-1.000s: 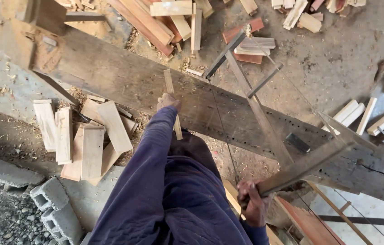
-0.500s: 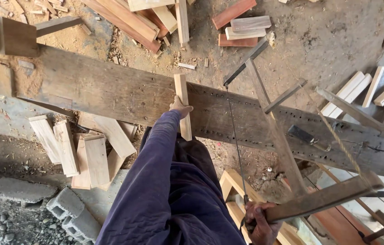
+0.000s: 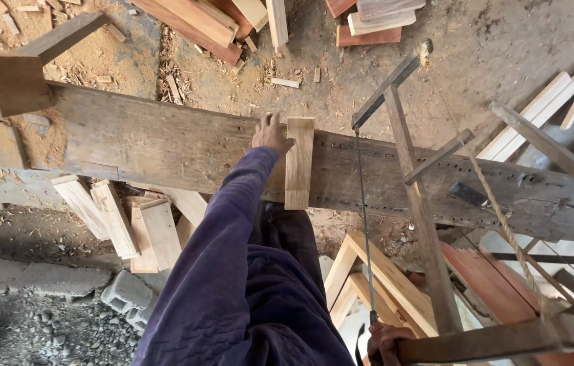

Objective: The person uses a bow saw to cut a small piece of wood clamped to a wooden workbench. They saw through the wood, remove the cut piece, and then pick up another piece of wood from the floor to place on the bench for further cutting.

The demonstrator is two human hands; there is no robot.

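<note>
My left hand rests on the long weathered plank bench, its fingers against the left edge of a short pale wood piece that lies across the bench. My right hand is at the bottom of the view, closed on the lower end of a wooden frame saw. The saw's thin blade runs upright just to the right of the wood piece, apart from it. A twisted rope tensions the frame on its right side. A purple sleeve covers my left arm.
Cut pale boards lie under the bench at left. Grey concrete blocks and gravel sit at bottom left. More planks are stacked at the top, and pale strips at right. Sawdust and chips cover the ground.
My left hand has set the wood piece flat across the bench. The frame saw has swung from slanted to nearly upright beside it, and the view has moved closer.
</note>
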